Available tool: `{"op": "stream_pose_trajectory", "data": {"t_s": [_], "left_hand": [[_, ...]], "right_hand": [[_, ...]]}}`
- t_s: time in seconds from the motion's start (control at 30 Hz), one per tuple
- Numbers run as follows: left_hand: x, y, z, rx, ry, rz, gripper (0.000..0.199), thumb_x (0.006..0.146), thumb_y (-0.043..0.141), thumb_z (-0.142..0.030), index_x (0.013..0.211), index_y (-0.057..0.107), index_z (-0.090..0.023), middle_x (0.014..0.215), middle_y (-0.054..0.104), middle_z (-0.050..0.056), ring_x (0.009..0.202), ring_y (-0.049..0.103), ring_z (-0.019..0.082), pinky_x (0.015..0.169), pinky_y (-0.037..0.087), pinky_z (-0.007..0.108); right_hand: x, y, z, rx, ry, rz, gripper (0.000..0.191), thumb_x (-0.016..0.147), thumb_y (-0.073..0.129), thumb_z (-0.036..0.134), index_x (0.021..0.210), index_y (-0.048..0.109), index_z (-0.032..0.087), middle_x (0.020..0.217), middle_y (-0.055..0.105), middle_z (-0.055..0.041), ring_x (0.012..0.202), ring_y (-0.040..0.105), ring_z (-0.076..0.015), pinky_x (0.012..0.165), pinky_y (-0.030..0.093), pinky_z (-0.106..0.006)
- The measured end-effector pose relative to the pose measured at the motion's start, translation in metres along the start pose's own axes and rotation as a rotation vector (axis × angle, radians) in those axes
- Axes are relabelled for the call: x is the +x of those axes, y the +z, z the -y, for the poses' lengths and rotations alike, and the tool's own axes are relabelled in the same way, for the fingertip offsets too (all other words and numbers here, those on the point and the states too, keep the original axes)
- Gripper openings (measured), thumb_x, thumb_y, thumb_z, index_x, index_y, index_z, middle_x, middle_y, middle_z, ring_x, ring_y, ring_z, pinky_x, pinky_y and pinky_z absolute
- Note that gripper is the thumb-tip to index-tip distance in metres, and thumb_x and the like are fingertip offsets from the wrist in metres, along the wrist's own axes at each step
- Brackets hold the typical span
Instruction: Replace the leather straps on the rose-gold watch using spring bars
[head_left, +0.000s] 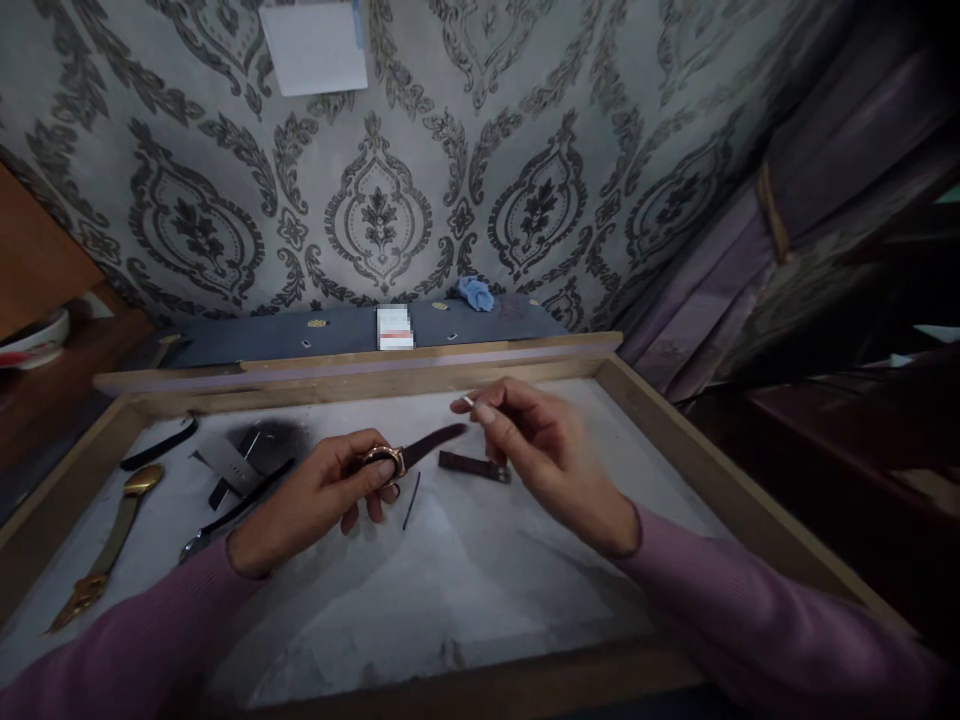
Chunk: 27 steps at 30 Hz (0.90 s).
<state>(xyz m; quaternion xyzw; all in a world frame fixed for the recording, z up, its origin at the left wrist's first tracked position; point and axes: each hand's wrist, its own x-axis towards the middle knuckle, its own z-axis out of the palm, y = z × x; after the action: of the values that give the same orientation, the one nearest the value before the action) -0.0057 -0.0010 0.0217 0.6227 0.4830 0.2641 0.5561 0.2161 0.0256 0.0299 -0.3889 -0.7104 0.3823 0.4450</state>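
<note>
My left hand (330,485) is closed round a wristwatch (384,458) with a gold-coloured case, the thumb lying over its dial. One half of a dark brown strap (435,440) sticks out from the case to the right. Slightly blurred, my right hand (536,445) pinches a small, light-coloured object (469,402) between thumb and fingers; its kind is too small to make out. Below that hand lies a separate dark strap piece (474,466) with a buckle end. A thin dark rod (412,501) rests on the white surface between my hands.
A raised wooden rim (660,430) surrounds the white work surface (480,580). At left lie a gold watch (120,540), a black strap (159,445) and a grey strap (229,462). Behind the rim are a blue crumpled cloth (475,293) and a white card (395,327).
</note>
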Motion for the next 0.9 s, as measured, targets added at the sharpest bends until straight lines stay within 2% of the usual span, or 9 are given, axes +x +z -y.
{"op": "stream_pose_trajectory", "data": {"t_s": [0.1,0.17,0.27,0.4,0.47,0.57,0.67,0.8,0.9], "left_hand": [[0.000,0.002,-0.001,0.040,0.023,-0.003,0.026,0.088,0.049,-0.041,0.081,0.053,-0.016,0.071,0.057,0.000,0.056,0.053,0.009,0.041,0.034,0.016],[0.000,0.003,0.000,0.056,0.047,0.014,0.026,0.089,0.048,-0.041,0.082,0.053,-0.016,0.071,0.056,0.000,0.057,0.053,0.009,0.042,0.034,0.016],[-0.001,0.004,0.001,0.053,0.071,0.041,0.026,0.091,0.047,-0.041,0.084,0.053,-0.016,0.073,0.056,0.000,0.058,0.052,0.010,0.043,0.035,0.017],[-0.003,0.004,0.000,0.033,0.085,0.056,0.026,0.092,0.047,-0.040,0.085,0.054,-0.016,0.072,0.054,0.000,0.057,0.049,0.009,0.044,0.033,0.018],[-0.003,0.003,-0.001,0.008,0.085,0.070,0.027,0.092,0.047,-0.040,0.088,0.055,-0.015,0.072,0.054,0.000,0.057,0.048,0.009,0.044,0.033,0.019],[-0.003,0.001,-0.003,-0.010,0.083,0.077,0.027,0.092,0.047,-0.041,0.089,0.055,-0.016,0.070,0.053,-0.001,0.056,0.047,0.009,0.044,0.032,0.019],[-0.004,0.000,-0.005,0.004,0.098,0.087,0.027,0.092,0.047,-0.040,0.085,0.055,-0.016,0.070,0.053,-0.001,0.057,0.047,0.009,0.046,0.031,0.020],[-0.004,0.002,-0.006,0.008,0.122,0.108,0.024,0.093,0.046,-0.037,0.086,0.055,-0.016,0.071,0.054,-0.001,0.058,0.049,0.009,0.047,0.032,0.020],[-0.004,0.005,-0.004,0.016,0.139,0.096,0.024,0.094,0.045,-0.036,0.083,0.054,-0.016,0.071,0.054,-0.001,0.059,0.049,0.010,0.051,0.035,0.022]], "right_hand": [[-0.010,0.012,0.003,0.079,0.069,0.181,0.024,0.094,0.046,0.038,0.094,0.057,0.017,0.056,0.054,0.0027,0.042,0.048,-0.0088,0.044,0.042,-0.022],[-0.013,0.019,0.003,0.131,0.091,0.279,0.023,0.095,0.044,0.036,0.098,0.055,0.016,0.060,0.059,0.0004,0.050,0.057,-0.0113,0.049,0.048,-0.023],[-0.013,0.023,-0.003,0.134,0.065,0.346,0.022,0.096,0.043,0.033,0.095,0.055,0.014,0.074,0.064,-0.0045,0.062,0.063,-0.0128,0.061,0.054,-0.026],[-0.009,0.021,-0.011,0.169,-0.014,0.405,0.020,0.096,0.044,0.031,0.098,0.056,0.014,0.087,0.063,-0.0064,0.077,0.065,-0.0140,0.072,0.056,-0.028],[-0.007,0.020,-0.014,0.201,-0.032,0.447,0.021,0.096,0.044,0.032,0.097,0.056,0.015,0.092,0.062,-0.0067,0.078,0.065,-0.0135,0.071,0.056,-0.027],[-0.003,0.019,-0.014,0.259,0.000,0.526,0.025,0.097,0.041,0.037,0.100,0.054,0.015,0.085,0.062,-0.0048,0.070,0.064,-0.0121,0.063,0.055,-0.025],[0.001,0.017,-0.013,0.259,-0.032,0.553,0.026,0.098,0.039,0.038,0.103,0.051,0.015,0.082,0.060,-0.0039,0.073,0.062,-0.0128,0.069,0.055,-0.028],[0.005,0.014,-0.010,0.085,-0.194,0.510,0.023,0.097,0.040,0.036,0.088,0.051,0.017,0.086,0.055,-0.0049,0.073,0.055,-0.0123,0.067,0.050,-0.027],[0.003,0.014,-0.009,0.076,-0.105,0.529,0.022,0.097,0.039,0.035,0.088,0.049,0.018,0.072,0.054,-0.0003,0.058,0.054,-0.0101,0.053,0.047,-0.022]]}}
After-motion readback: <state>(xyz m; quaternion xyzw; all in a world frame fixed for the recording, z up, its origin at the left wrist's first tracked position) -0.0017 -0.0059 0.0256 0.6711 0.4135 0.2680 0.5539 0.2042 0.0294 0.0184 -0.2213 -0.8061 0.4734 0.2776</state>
